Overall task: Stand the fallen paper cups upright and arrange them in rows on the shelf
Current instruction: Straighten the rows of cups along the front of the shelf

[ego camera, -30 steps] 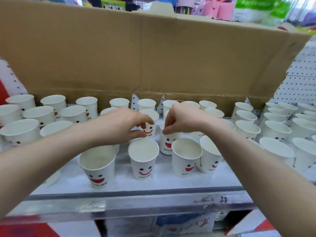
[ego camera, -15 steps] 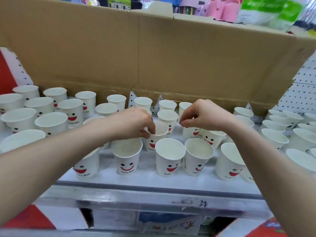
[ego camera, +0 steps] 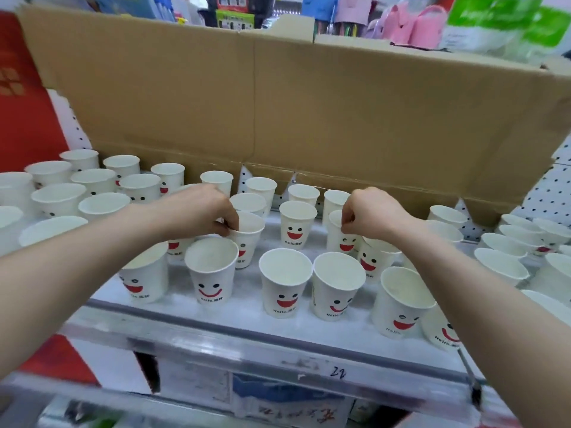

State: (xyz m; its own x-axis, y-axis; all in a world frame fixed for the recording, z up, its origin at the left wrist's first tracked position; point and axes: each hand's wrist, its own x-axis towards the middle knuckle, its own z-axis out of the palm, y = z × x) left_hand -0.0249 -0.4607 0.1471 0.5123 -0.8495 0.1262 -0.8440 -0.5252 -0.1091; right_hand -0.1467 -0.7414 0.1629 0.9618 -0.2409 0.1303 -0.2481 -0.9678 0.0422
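Paper cups (ego camera: 285,296), white, red-smile print: standing mouth-up on shelf (ego camera: 247,304), in loose rows. Left hand (ego camera: 202,211): grip pinching rim of left cup (ego camera: 248,242), just behind front row. Right hand (ego camera: 372,213): grip pinching rim of right cup (ego camera: 341,240), same depth. Cardboard box (ego camera: 309,103): behind cups.

The white shelf (ego camera: 185,316) carries many smiley-faced cups (ego camera: 285,282), mouths up, in loose rows; a cardboard box (ego camera: 340,118) stands along its back.
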